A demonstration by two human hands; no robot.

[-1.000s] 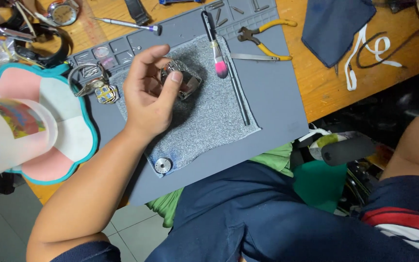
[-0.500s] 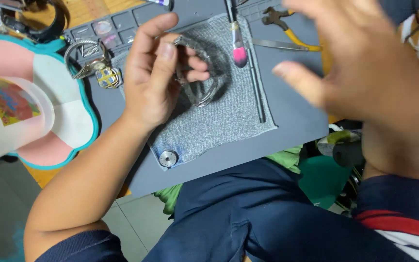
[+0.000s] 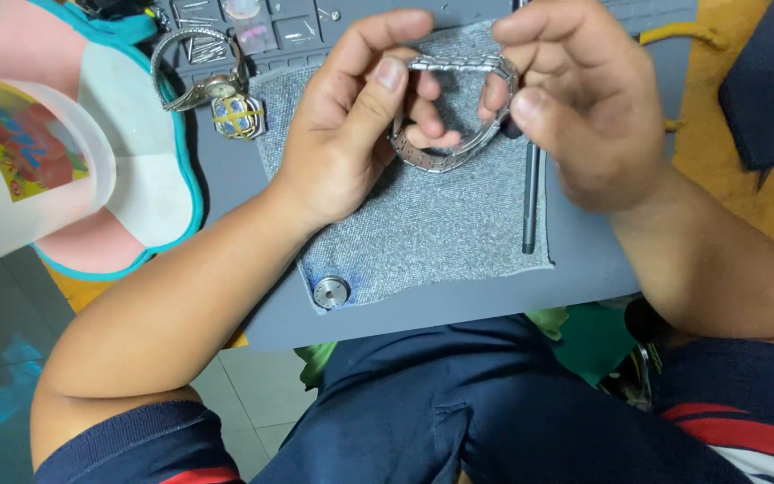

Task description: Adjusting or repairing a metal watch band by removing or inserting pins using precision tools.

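Both hands hold the metal watch just above the grey cloth. The left hand pinches its left side, the right hand its right. The band's loop runs left to right between them, equally near each grip.

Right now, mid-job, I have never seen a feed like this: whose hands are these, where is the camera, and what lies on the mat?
There is no machine: a person works with bare hands, and the one camera sits on their head, looking down. The left hand and right hand together hold a metal watch bracelet above a grey cloth pad on a grey work mat. A thin dark rod tool and a small round metal part lie on the pad. Another watch rests at the upper left, beside a plastic cup.
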